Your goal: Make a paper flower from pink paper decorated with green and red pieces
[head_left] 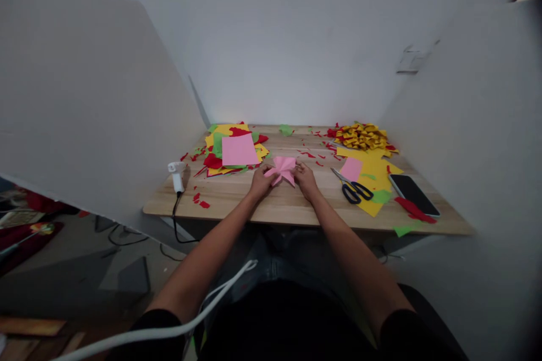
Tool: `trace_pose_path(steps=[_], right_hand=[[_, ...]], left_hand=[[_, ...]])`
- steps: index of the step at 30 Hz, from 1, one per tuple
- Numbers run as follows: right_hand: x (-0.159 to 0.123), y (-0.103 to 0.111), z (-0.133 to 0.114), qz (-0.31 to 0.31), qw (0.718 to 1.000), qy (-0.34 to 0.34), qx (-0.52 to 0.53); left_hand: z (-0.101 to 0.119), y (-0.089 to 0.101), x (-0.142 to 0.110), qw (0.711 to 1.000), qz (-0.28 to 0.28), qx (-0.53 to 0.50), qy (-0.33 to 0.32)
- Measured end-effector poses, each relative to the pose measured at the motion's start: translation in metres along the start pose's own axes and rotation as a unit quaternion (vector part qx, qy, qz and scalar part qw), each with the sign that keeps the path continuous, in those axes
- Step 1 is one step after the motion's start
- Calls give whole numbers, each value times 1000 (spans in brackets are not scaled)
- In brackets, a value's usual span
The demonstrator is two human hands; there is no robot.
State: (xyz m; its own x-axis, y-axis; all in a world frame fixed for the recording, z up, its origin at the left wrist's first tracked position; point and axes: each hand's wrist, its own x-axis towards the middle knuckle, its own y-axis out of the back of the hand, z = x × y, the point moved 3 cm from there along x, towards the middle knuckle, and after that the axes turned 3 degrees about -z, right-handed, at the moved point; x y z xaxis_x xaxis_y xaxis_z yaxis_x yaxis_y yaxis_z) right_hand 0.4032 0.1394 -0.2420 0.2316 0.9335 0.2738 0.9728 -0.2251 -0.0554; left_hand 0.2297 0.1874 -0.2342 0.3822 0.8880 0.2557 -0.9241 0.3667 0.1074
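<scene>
A folded pink paper (283,167) with several pointed flaps is held between my two hands over the middle of the wooden table. My left hand (261,181) pinches its left side. On the opposite side, my right hand (305,178) has its fingers closed at the paper's right edge. To the left lies a flat pink sheet (239,150) on top of mixed coloured paper. Scissors (354,188) with dark handles rest to the right of my right hand, partly over a small pink piece (351,169) and a yellow sheet (372,172).
A pile of yellow and red folded paper (362,136) sits at the back right. A phone (414,194) lies near the right edge, touching a red scrap (415,210). At the left edge stands a white glue gun (176,178) with a black cord. White panels flank the table (292,206).
</scene>
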Motion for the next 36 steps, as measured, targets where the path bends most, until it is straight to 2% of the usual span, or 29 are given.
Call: trace_pose_path(steps=[4,8,12,18,25,36], right_hand=[[-4,-1,-4,-17,1000,2,-4],[-9,-3,-8,-34,999,2,-17],[-10,-5,-8,-40,999,2,-26],[-8,-2,-7,-3,1000,9,-23],[-4,3,-2,30,1000,3,-5],[-6,8,2,47,999,-21,16]], left_hand=[[-1,-12,2,996,-8,-89,9],[-1,-8,2,988,4,-155,14],[0,1,0,983,47,-180,9],[-1,3,0,981,61,-185,19],[-3,0,2,983,11,-176,49],[4,-15,-7,994,-51,-91,36]])
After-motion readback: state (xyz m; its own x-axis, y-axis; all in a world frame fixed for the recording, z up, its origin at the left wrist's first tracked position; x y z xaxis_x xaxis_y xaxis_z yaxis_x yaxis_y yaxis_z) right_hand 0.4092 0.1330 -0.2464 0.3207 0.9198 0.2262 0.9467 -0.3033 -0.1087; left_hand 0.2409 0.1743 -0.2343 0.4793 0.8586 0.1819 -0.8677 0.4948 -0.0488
